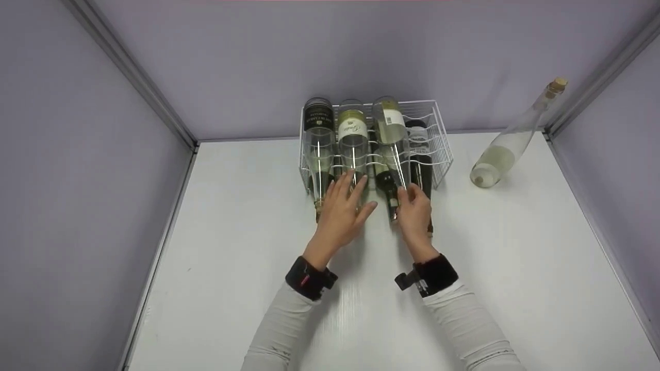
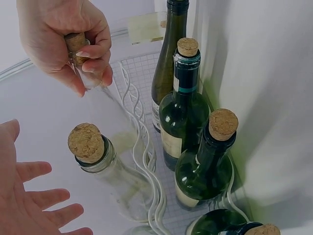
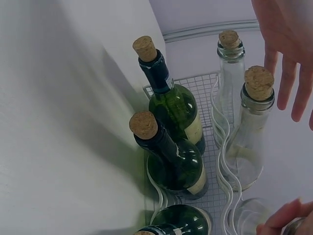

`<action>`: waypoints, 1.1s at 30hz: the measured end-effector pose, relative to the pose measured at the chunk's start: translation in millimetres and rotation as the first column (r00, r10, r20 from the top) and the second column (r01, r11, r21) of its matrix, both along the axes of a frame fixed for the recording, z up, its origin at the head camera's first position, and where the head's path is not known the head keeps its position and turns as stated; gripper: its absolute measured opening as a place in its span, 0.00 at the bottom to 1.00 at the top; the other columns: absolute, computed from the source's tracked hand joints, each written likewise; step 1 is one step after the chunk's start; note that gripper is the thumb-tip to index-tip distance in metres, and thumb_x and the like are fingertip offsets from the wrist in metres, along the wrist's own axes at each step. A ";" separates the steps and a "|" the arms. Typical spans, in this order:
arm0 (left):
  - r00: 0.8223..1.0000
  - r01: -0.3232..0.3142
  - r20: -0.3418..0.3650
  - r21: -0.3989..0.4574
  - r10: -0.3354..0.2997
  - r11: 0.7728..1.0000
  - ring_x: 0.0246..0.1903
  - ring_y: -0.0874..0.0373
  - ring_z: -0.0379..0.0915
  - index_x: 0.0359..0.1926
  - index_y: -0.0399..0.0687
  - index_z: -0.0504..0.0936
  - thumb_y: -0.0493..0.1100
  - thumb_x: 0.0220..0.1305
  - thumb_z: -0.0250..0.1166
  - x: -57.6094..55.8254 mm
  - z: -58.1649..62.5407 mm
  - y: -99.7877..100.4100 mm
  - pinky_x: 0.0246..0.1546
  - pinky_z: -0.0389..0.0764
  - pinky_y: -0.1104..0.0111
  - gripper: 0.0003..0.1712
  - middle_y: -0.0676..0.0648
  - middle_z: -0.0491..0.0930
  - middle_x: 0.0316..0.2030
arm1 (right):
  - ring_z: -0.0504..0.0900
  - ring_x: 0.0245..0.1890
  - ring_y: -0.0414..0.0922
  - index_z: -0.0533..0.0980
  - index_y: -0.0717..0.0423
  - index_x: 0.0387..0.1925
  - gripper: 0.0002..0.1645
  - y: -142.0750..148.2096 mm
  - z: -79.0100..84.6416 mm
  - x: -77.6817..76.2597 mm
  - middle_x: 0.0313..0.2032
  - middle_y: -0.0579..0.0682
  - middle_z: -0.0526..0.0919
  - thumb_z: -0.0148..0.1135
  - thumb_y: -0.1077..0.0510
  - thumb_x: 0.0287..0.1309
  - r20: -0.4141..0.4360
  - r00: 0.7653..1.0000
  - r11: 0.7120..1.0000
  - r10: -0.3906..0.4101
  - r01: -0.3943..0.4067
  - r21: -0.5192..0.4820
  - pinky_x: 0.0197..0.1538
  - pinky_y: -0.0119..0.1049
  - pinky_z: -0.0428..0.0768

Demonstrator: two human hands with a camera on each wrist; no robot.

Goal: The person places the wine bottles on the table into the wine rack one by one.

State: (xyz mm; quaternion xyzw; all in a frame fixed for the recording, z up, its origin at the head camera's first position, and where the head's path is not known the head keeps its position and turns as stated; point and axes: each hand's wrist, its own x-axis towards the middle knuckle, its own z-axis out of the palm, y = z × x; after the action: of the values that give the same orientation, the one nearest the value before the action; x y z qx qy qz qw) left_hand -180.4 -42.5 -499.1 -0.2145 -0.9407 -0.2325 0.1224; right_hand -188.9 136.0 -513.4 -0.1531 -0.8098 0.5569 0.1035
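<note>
My right hand grips the corked neck of a clear glass bottle, which lies on the top tier of a white wire rack. In the left wrist view, that neck's cork pokes up between the curled fingers. Spread out over the neck of the middle clear bottle, my left hand has its fingers extended and holds nothing. A third clear bottle with a dark label lies at the rack's left end. Its cork shows in the right wrist view.
Dark green corked bottles lie in the rack's lower tier, necks pointing toward me. A clear corked bottle stands on the white table right of the rack. Grey-violet panels enclose the back and sides.
</note>
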 end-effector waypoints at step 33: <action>0.998 0.011 -0.055 0.012 -0.010 1.000 0.72 0.44 0.49 0.72 0.46 0.64 0.62 0.74 0.49 -0.3 -4.7 0.9 0.71 0.47 0.50 0.35 0.36 0.56 0.71 | 0.70 0.51 0.57 0.62 0.74 0.65 0.29 -12.5 -9.3 -2.9 0.52 0.68 0.71 0.53 0.65 0.65 -0.099 0.990 0.987 0.097 -0.084 0.135 0.56 0.51 0.68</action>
State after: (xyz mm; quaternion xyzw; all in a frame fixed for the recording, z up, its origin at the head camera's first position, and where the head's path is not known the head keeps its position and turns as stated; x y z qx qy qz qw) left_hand -180.7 -41.5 -503.8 -0.2251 -0.9343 -0.2331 0.1485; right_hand -191.8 123.5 -522.7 -0.0794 -0.8439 0.5143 0.1306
